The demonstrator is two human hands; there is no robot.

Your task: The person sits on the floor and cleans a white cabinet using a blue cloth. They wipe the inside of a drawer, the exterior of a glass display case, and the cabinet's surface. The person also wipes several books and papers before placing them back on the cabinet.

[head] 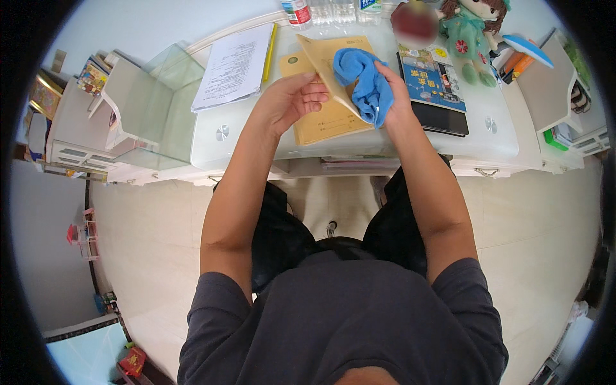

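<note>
My right hand (400, 96) grips a crumpled blue cloth (362, 79), which lies against a tilted kraft-paper booklet (323, 60). At the booklet's left edge, my left hand (299, 98) pinches it between thumb and fingers, with the other fingers curled. A second kraft-paper booklet or envelope (317, 129) lies flat on the glass-topped desk (250, 139) under the raised one. Part of it is hidden by my hands and the cloth.
Left of my hands lie printed sheets (233, 67) and a yellow strip (270, 53) near a clear glass panel box (168, 86). To the right, a blue book (428, 79) rests on a black flat item (442, 120). Plastic bottles (332, 12) and a doll (464, 38) stand behind.
</note>
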